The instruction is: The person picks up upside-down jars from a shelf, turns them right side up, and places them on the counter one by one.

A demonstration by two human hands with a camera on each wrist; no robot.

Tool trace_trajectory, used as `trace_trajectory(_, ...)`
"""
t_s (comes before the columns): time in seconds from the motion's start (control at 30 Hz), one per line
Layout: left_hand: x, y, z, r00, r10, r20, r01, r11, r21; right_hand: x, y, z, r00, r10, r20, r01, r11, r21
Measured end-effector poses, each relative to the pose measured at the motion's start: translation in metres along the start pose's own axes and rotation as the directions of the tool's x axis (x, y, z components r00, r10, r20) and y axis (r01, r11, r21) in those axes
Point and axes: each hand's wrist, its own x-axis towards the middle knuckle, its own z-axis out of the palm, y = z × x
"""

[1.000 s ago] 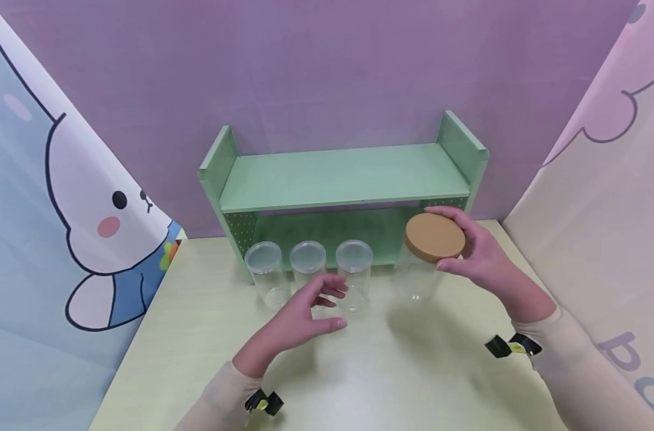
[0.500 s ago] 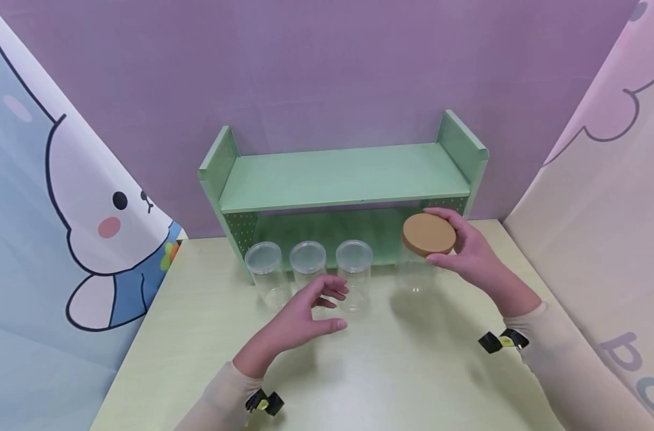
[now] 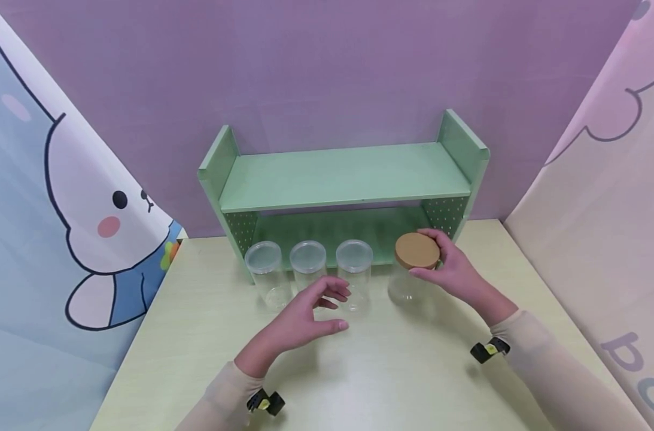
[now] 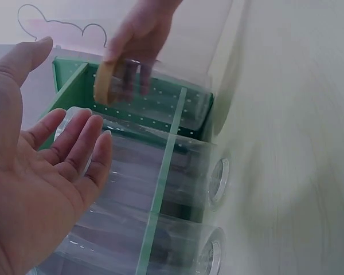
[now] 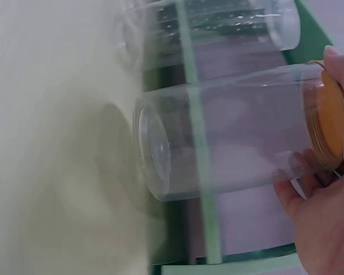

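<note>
My right hand [image 3: 458,272] grips a clear jar [image 5: 241,134] near its top, fingers and thumb around the brown lid [image 3: 417,250]. The jar stands upright at the right end of a row, its base close over the table in the right wrist view. Three slimmer clear jars with translucent lids make up the rest of the row: a left one [image 3: 264,257], a middle one [image 3: 307,256] and a right one [image 3: 354,256]. In front of the middle and right jars, my left hand [image 3: 300,320] holds nothing, its fingers relaxed and thumb apart.
Behind the jars stands a green two-tier shelf [image 3: 343,173] with dotted side panels. It sits at the back of a pale table [image 3: 380,377]. A purple backdrop [image 3: 327,66] hangs behind, with printed cloths at the left [image 3: 63,359] and right [image 3: 601,239].
My right hand has moved left and lowered the brown-lidded jar toward the table, beside the other jars. The left hand has stayed nearly still.
</note>
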Motion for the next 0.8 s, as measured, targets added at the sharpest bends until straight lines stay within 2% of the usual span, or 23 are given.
trace_trajectory(0.33,0.001,-0.001,0.000,1.000,0.002,0.012,-0.002,1.000,0.008,-0.001,0.023,0.011,1.000,0.018,-0.009,-0.018,1.000,0.021)
trace_trajectory(0.8,0.000,-0.002,-0.001,1.000,0.004,-0.001,-0.004,1.000,0.013,0.001,0.027,0.016,0.999,0.028,-0.015,-0.028,1.000,0.009)
